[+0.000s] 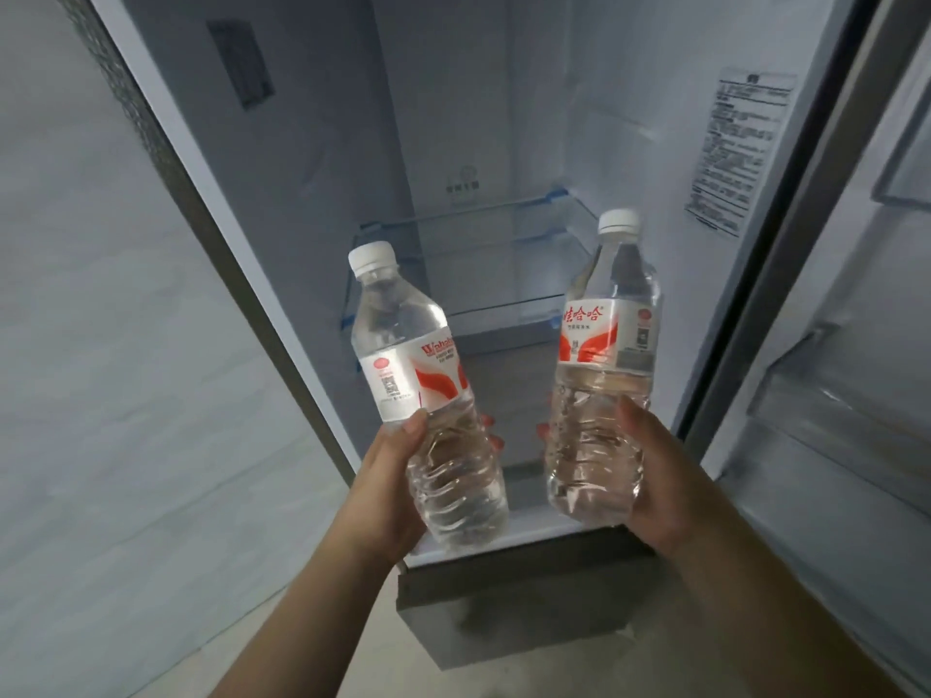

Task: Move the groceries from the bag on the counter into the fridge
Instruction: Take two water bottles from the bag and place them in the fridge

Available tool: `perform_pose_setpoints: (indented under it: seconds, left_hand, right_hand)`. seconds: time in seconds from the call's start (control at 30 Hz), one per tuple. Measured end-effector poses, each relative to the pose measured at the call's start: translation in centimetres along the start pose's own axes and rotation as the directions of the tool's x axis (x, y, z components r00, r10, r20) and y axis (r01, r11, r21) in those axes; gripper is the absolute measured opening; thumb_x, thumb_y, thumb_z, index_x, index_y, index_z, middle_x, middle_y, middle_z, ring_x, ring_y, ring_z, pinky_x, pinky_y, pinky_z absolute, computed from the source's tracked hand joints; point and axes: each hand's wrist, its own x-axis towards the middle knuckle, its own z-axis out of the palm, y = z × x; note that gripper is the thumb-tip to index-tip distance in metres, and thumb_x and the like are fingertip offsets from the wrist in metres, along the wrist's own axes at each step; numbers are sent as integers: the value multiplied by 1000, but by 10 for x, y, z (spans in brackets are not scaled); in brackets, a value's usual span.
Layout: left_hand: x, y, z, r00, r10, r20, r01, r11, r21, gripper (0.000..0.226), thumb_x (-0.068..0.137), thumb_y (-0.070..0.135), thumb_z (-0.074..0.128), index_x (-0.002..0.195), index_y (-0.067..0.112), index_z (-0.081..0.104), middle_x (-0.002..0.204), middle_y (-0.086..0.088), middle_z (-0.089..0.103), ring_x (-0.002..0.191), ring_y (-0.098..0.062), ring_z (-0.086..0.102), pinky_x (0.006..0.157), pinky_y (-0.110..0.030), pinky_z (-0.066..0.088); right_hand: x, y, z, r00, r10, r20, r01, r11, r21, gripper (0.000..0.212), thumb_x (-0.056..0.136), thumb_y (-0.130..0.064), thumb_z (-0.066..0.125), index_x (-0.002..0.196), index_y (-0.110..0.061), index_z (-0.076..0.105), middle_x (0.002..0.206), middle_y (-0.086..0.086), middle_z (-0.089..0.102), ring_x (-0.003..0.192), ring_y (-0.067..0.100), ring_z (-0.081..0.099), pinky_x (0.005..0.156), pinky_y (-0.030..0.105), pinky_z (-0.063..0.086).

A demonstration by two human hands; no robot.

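Note:
Two clear water bottles with white caps and red-and-white labels are held up in front of the open fridge [504,118]. My left hand [388,481] grips the lower part of the left water bottle [418,375], which leans slightly left. My right hand [655,476] grips the base of the right water bottle [604,365], which stands nearly upright. Both bottles hover at the mouth of the fridge compartment, in front of its glass shelves [483,294]. The bag and counter are out of view.
The fridge door [856,370] stands open on the right with its door bins showing. A pale wall [101,345] runs along the left of the fridge. A grey lower drawer front [529,596] sits below the compartment, above the floor.

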Motion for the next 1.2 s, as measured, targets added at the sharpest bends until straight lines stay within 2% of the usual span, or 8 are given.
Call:
perform_pose_setpoints:
  seconds: [0.13, 0.27, 0.33, 0.43, 0.6, 0.77, 0.87, 1.2]
  left_hand:
    - [33, 23, -23, 991, 130, -39, -124, 984, 130, 84, 56, 56, 86, 118, 7, 58, 104, -16, 69, 97, -36, 67, 83, -45, 54]
    - [70, 44, -41, 973, 217, -82, -189, 946, 261, 90, 62, 57, 82, 132, 10, 51, 119, -17, 64, 112, -38, 62, 96, -51, 49]
    - [87, 54, -41, 961, 269, -71, -235, 921, 311, 79, 67, 48, 82, 131, 12, 52, 116, -13, 66, 111, -35, 63, 93, -45, 51]
    - [117, 68, -37, 939, 340, -51, -298, 879, 371, 58, 74, 32, 76, 126, 19, 55, 112, -6, 70, 107, -29, 65, 87, -34, 54]
    - [164, 81, -28, 887, 451, -105, -366, 821, 438, 61, 67, 42, 78, 121, 21, 58, 109, -2, 71, 101, -18, 68, 80, -28, 54]
    - [211, 94, -24, 832, 499, -243, -350, 812, 467, 51, 70, 36, 84, 114, 26, 60, 105, 4, 73, 97, -13, 69, 83, -33, 54]
    - [238, 101, -25, 799, 519, -303, -354, 814, 461, 45, 72, 33, 83, 111, 27, 60, 103, 4, 73, 95, -14, 70, 83, -37, 55]
    - [307, 93, -40, 666, 574, -476, -296, 789, 539, 61, 60, 31, 86, 115, 21, 59, 104, 2, 72, 92, -14, 69, 86, -45, 57]
  right_hand:
    - [50, -13, 19, 998, -66, -19, 65, 997, -41, 101, 46, -50, 91, 133, -16, 51, 107, 10, 69, 94, 27, 70, 70, 41, 57]
    - [96, -25, 38, 990, -131, -49, 126, 988, -84, 96, 39, -49, 94, 122, -16, 58, 98, 6, 71, 88, 23, 71, 67, 38, 57]
    - [111, -31, 45, 986, -161, -44, 155, 981, -112, 92, 40, -48, 94, 119, -16, 59, 95, 4, 71, 86, 22, 71, 67, 37, 57]
    - [136, -41, 49, 979, -202, -40, 190, 960, -204, 69, 47, -47, 90, 106, -21, 66, 90, 2, 71, 85, 22, 70, 66, 37, 58]
    - [177, -54, 50, 945, -324, -45, 274, 860, -431, 69, 56, -52, 84, 115, -23, 63, 102, 4, 71, 95, 26, 67, 85, 49, 52]
    - [223, -70, 52, 907, -421, -15, 346, 764, -544, 50, 72, -32, 79, 119, -27, 62, 109, -2, 72, 101, 17, 68, 85, 39, 51]
    - [253, -77, 49, 886, -464, -2, 373, 713, -593, 52, 74, -19, 81, 121, -25, 60, 107, -6, 73, 98, 10, 69, 86, 35, 53]
    - [346, -67, 41, 801, -597, -50, 409, 607, -681, 50, 69, -22, 85, 114, -23, 61, 107, -4, 71, 98, 10, 67, 85, 33, 54]
